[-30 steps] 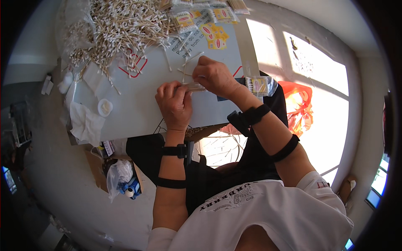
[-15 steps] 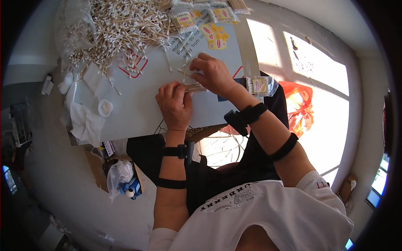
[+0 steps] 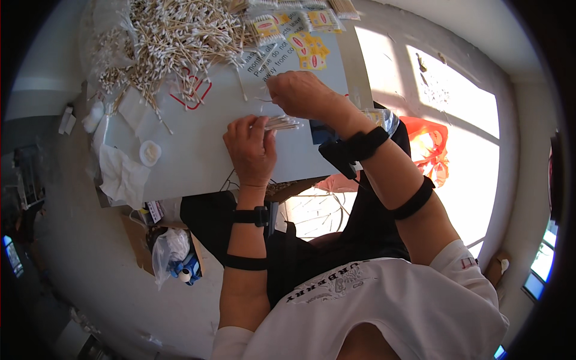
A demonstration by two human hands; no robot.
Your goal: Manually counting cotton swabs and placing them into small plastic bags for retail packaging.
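My left hand [image 3: 249, 147] is closed around a small bundle of cotton swabs [image 3: 283, 123], whose white tips stick out to the right between thumb and fingers. Just above and to the right, my right hand [image 3: 305, 95] has its fingers curled together over the table. Thin pale sticks show by its fingertips, but what it holds is hidden. Beyond both hands lies a large heap of loose cotton swabs [image 3: 186, 36], spilling from a clear plastic bag [image 3: 108, 54]. Small yellow paper labels [image 3: 309, 51] lie beyond my right hand.
Filled swab packets [image 3: 267, 27] line the table's far side. Another packet [image 3: 379, 117] sits by my right forearm, partly covered. A round white dish [image 3: 150, 153] and crumpled white sheet [image 3: 125, 174] are at left. An open carton [image 3: 137, 243] and red plastic bag [image 3: 429, 150] are below.
My right hand has shifted slightly left and turned over, its fingers now curled in. The loose swabs beside it mostly no longer show. My left hand stays put with its bundle.
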